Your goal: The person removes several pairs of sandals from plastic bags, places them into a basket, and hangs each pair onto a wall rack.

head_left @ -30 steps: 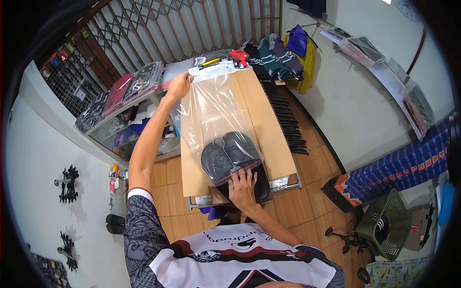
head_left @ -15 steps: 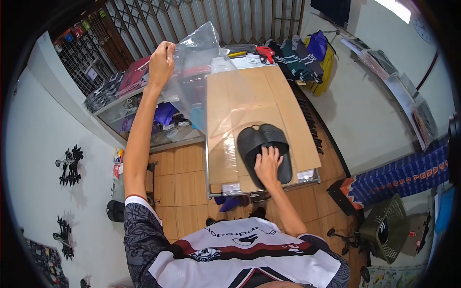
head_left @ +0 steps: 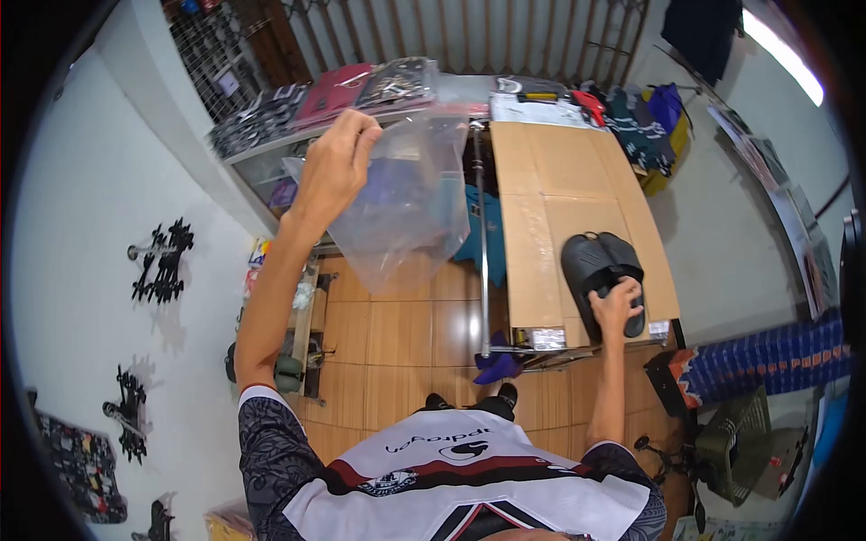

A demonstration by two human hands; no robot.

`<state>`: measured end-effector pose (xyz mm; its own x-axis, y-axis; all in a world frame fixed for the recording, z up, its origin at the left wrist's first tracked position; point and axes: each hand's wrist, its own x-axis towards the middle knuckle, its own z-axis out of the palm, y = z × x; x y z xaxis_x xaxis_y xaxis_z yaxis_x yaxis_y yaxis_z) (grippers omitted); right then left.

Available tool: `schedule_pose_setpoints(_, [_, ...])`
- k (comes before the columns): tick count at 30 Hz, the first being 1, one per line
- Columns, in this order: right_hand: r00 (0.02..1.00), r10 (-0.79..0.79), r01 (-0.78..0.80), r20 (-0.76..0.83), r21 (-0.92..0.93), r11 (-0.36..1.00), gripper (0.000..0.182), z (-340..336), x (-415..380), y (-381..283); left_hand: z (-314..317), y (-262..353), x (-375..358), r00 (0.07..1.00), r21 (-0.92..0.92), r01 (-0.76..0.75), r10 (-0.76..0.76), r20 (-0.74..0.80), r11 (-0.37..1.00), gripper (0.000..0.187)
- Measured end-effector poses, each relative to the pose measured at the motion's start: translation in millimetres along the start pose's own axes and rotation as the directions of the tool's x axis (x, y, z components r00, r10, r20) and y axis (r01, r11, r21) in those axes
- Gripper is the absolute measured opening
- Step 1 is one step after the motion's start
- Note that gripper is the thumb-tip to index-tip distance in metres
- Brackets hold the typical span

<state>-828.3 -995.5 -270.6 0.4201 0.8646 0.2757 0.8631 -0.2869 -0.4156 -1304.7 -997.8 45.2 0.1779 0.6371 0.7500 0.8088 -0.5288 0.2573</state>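
This looks like a small clothing shop. Flat garments in clear plastic sleeves (head_left: 397,83) lie along the top of a low cabinet (head_left: 271,142) at the upper left, beside a wire display grid (head_left: 206,63). Black clip hangers (head_left: 164,261) hang in bunches on the white wall (head_left: 81,316) at the left, and dark green socks (head_left: 631,135) lie bunched at the upper right, near a wall shelf (head_left: 787,203) holding more sleeved goods. Across the top of the frame runs a folding metal gate (head_left: 492,41), like a shopfront's
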Motion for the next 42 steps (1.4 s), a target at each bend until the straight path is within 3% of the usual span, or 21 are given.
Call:
schedule_pose_setpoints(9, [0.997,0.073,-0.072,0.014,-0.026,0.997,0.088,6.1,7.3,4.5,-50.2,-65.7,-56.2,0.999,0.040,0.020,-0.021,0.034,0.999,0.015])
schedule_pose_setpoints(14, [0.995,0.098,-0.093,0.032,-0.134,0.987,0.100,-4.0,16.2,-5.4,-56.1,-104.8,-71.0,0.998,0.019,0.031,-0.031,0.050,0.999,0.013])
schedule_pose_setpoints(18, [0.995,0.080,-0.070,0.058,-0.160,0.985,0.098,-6.4,20.2,-8.4,-41.9,-142.3,-68.7,0.999,-0.026,-0.014,0.015,0.037,1.000,0.012])
schedule_pose_setpoints(20, [0.970,0.157,-0.186,-0.183,-0.152,0.971,0.076,-0.6,20.1,-21.8,-33.7,-159.5,-63.8,0.999,-0.044,-0.031,0.032,0.039,0.999,0.012])
schedule_pose_setpoints(22, [0.872,0.193,-0.259,-0.449,-0.089,0.962,0.053,-3.9,13.0,-69.4,-24.6,-177.2,-55.2,0.997,-0.056,-0.028,0.032,0.070,0.998,0.012])
schedule_pose_setpoints(23, [0.817,0.152,-0.213,-0.556,-0.046,0.976,0.040,5.4,10.9,-96.7,-18.5,-185.5,-48.5,0.996,-0.064,-0.029,0.034,0.086,0.998,0.011])
schedule_pose_setpoints(25, [0.862,0.035,0.056,-0.506,0.163,0.985,0.027,15.3,10.5,-166.5,-5.6,-202.9,-31.7,0.992,-0.082,-0.066,0.075,0.104,0.994,0.011])
schedule_pose_setpoints(27, [0.966,-0.108,0.209,-0.235,0.464,0.861,0.021,43.1,17.6,-224.1,8.9,-218.6,-14.8,0.988,-0.079,-0.105,0.113,0.107,0.991,0.011])
schedule_pose_setpoints(29, [0.977,-0.198,0.037,0.082,0.845,0.533,0.031,44.5,21.1,-310.9,22.2,-231.3,2.7,0.985,-0.076,-0.121,0.129,0.113,0.990,0.011])
schedule_pose_setpoints(31, [0.940,-0.339,0.019,0.035,0.988,0.156,0.031,37.3,27.6,-393.7,33.5,-243.3,17.6,0.983,-0.069,-0.121,0.129,0.127,0.990,0.012])
schedule_pose_setpoints(33, [0.916,-0.389,-0.127,0.097,0.991,-0.052,0.028,45.5,42.9,-448.6,44.0,-255.5,30.2,0.979,-0.087,-0.136,0.148,0.140,0.987,0.012])
schedule_pose_setpoints(36, [0.839,-0.500,-0.211,0.213,0.976,0.060,0.023,71.6,78.6,-484.6,61.9,-286.1,48.5,0.974,-0.092,-0.148,0.161,0.160,0.985,0.017])
schedule_pose_setpoints(39, [0.859,-0.484,-0.133,0.164,0.986,0.099,0.018,96.6,114.1,-497.1,64.5,-324.7,65.6,0.956,-0.033,-0.097,0.102,0.275,0.995,0.025])
schedule_pose_setpoints(40, [0.897,-0.421,-0.131,0.132,0.991,0.031,0.012,95.7,120.8,-505.7,64.9,-337.7,70.3,0.942,-0.010,-0.072,0.072,0.327,0.997,0.027])
schedule_pose_setpoints(42, [0.920,-0.368,-0.131,0.136,0.991,0.039,0.011,105.4,144.1,-506.2,70.2,-366.9,77.0,0.895,0.010,-0.032,0.024,0.446,0.999,0.031])
